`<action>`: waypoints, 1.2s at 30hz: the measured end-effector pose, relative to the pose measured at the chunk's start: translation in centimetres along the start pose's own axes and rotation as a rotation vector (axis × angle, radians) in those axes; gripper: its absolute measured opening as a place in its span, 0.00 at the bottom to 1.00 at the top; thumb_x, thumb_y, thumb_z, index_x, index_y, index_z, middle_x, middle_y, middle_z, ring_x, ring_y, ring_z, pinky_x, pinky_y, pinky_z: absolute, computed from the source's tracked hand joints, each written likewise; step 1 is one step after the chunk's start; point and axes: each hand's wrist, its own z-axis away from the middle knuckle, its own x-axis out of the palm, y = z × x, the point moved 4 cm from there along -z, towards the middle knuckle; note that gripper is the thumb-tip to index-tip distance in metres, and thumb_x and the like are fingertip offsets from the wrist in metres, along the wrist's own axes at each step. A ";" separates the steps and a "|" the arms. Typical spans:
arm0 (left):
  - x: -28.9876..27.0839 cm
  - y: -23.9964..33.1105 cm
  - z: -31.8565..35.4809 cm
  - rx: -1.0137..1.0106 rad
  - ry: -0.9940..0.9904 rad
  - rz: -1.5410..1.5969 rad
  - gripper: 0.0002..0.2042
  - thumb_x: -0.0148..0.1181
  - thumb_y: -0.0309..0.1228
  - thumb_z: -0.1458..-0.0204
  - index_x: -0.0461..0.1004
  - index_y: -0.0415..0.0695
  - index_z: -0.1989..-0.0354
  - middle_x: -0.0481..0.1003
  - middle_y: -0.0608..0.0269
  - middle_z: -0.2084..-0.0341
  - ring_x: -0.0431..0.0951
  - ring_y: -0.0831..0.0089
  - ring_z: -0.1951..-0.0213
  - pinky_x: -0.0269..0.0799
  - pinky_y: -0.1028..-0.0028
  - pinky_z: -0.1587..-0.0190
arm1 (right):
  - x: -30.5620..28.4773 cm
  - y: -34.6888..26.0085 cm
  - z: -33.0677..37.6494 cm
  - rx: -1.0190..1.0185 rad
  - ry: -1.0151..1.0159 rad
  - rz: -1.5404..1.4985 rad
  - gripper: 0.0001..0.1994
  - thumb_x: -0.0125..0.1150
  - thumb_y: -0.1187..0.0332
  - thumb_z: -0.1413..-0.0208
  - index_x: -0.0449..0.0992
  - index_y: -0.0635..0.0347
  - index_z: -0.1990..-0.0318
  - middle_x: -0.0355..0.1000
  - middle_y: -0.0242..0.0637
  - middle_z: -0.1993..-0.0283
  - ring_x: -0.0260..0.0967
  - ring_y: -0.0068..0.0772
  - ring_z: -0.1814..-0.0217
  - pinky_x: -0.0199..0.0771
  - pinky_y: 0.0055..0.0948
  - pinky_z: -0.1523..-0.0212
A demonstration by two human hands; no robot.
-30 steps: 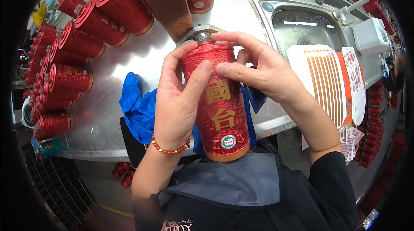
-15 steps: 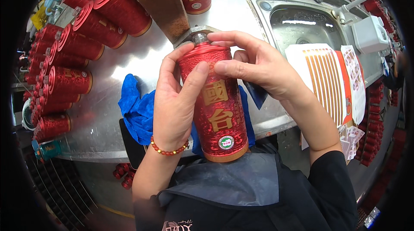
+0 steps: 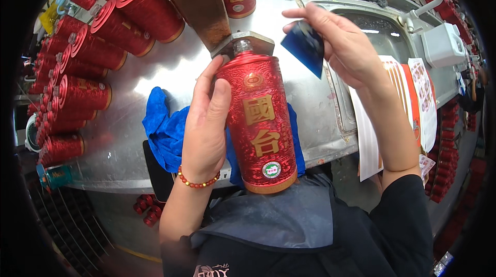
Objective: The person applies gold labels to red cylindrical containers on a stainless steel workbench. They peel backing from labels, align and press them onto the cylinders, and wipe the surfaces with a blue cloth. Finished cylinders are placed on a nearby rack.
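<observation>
The person has two hands, a left hand (image 3: 205, 127) and a right hand (image 3: 349, 47), one bead bracelet (image 3: 199, 184), one near red bottle (image 3: 262, 124) and one dark blue flat piece (image 3: 306, 52). Around are one sink (image 3: 390, 42), one tap (image 3: 410, 21), one white jug (image 3: 442, 47) and over a dozen other red bottles (image 3: 150, 9) (overlapping too much for an exact count).

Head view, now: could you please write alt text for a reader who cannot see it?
A person's left hand rests against a red bottle with gold markings, while the right hand holds a dark blue flat piece. A blue cloth lies by the bottle on a metal counter; more red bottles stand at left.
</observation>
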 end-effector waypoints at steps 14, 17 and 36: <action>-0.2 -0.5 3.0 0.097 0.042 -0.250 0.28 0.33 0.41 0.24 0.50 0.34 0.24 0.60 0.49 0.28 0.62 0.62 0.28 0.62 0.61 0.29 | 3.9 -5.3 1.8 -0.541 -0.222 0.751 0.15 0.73 0.69 0.45 0.83 0.62 0.50 0.82 0.34 0.62 0.80 0.24 0.62 0.82 0.25 0.59; -0.9 -1.2 3.8 0.090 0.011 -0.287 0.29 0.38 0.40 0.25 0.48 0.35 0.23 0.59 0.49 0.28 0.64 0.62 0.29 0.64 0.62 0.30 | 0.5 -5.9 2.3 -0.347 0.097 0.776 0.16 0.72 0.66 0.42 0.81 0.63 0.49 0.81 0.33 0.59 0.79 0.22 0.61 0.82 0.22 0.57; 1.3 -1.9 6.3 -0.002 0.001 -0.181 0.36 0.59 0.23 0.35 0.45 0.36 0.23 0.69 0.51 0.37 0.74 0.67 0.39 0.72 0.66 0.36 | 4.1 2.0 11.2 0.068 -0.028 -0.203 0.21 0.64 0.68 0.34 0.72 0.62 0.35 0.76 0.33 0.46 0.73 0.19 0.46 0.72 0.21 0.42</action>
